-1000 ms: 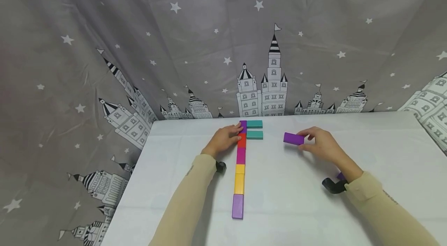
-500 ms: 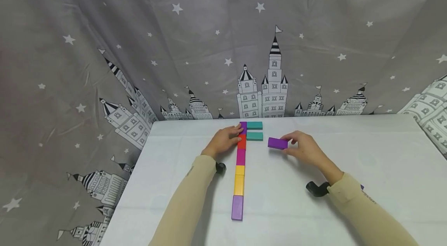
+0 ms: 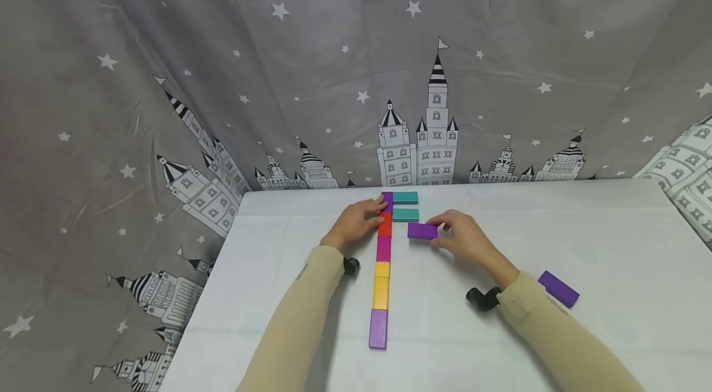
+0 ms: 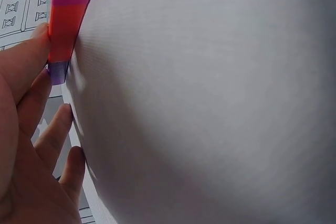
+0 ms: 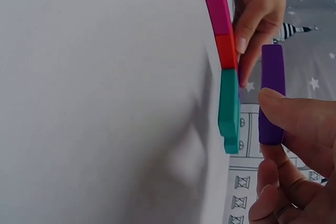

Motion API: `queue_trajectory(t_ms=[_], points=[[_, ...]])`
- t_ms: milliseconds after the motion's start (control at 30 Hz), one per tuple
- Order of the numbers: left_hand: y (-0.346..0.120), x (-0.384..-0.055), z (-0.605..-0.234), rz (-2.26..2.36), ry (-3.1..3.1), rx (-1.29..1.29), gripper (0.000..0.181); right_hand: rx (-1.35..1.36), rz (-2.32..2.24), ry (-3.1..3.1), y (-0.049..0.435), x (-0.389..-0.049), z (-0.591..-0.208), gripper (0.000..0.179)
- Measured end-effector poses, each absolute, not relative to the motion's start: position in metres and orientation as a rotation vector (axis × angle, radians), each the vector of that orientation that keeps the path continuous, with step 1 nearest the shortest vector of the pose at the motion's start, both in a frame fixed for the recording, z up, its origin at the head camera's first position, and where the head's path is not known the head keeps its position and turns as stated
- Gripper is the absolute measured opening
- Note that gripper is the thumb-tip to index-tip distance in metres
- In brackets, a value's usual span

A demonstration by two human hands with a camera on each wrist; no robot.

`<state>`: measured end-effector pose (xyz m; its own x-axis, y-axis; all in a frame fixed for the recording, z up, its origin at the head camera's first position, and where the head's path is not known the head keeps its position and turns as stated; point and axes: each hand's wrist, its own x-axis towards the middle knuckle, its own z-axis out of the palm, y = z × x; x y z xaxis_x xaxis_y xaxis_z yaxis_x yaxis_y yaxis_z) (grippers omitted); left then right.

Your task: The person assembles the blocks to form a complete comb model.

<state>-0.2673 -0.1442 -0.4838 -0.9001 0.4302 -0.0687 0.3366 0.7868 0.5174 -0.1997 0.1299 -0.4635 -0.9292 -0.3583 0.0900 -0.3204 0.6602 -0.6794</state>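
My right hand (image 3: 466, 236) pinches a purple block (image 3: 421, 230) by its right end between thumb and fingers. In the right wrist view that purple block (image 5: 272, 66) appears held off the table, apart from the others. The block lies just right of a column of flat blocks and nearer me than two teal blocks (image 3: 405, 215), which stick out rightward from the column's far end. My left hand (image 3: 356, 223) rests its fingers against the column's far purple block (image 3: 388, 197) and the red block (image 3: 385, 225). The left wrist view shows its other fingers spread loosely.
Nearer me, the column continues with a magenta block (image 3: 383, 248), yellow pieces (image 3: 381, 293) and a light purple block (image 3: 378, 329). Another purple block (image 3: 559, 289) lies beside my right sleeve. A grey castle-print curtain (image 3: 334, 101) hangs behind the white table (image 3: 456, 342).
My right hand has carried the purple block leftward toward the column, stopping just below the teal blocks. The loose purple block has come out from behind my right arm. My left hand stays put.
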Motion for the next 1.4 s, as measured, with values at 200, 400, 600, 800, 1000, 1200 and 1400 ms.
queue_trajectory(t_ms=[200, 400, 600, 800, 1000, 1200, 1400], points=[[-0.144, -0.267, -0.481, 0.768, 2.786, 0.579, 0.049, -0.538, -1.109, 2.785, 0.118, -0.204, -0.468, 0.039], [-0.144, -0.268, -0.483, 0.755, 2.785, 0.567, 0.049, -0.533, -1.083, 2.777, 0.108, -0.209, -0.472, 0.040], [-0.146, -0.269, -0.485, 0.748, 2.794, 0.596, 0.048, -0.519, -1.043, 2.773, 0.100, -0.215, -0.475, 0.038], [-0.146, -0.270, -0.486, 0.761, 2.792, 0.600, 0.048, -0.501, -1.017, 2.755, 0.095, -0.217, -0.476, 0.037], [-0.146, -0.271, -0.486, 0.781, 2.794, 0.601, 0.048, -0.496, -0.993, 2.750, 0.092, -0.220, -0.479, 0.037], [-0.145, -0.270, -0.485, 0.792, 2.779, 0.592, 0.049, -0.501, -0.976, 2.755, 0.091, -0.221, -0.480, 0.037], [-0.145, -0.269, -0.486, 0.796, 2.777, 0.577, 0.049, -0.499, -0.985, 2.752, 0.091, -0.222, -0.482, 0.038]])
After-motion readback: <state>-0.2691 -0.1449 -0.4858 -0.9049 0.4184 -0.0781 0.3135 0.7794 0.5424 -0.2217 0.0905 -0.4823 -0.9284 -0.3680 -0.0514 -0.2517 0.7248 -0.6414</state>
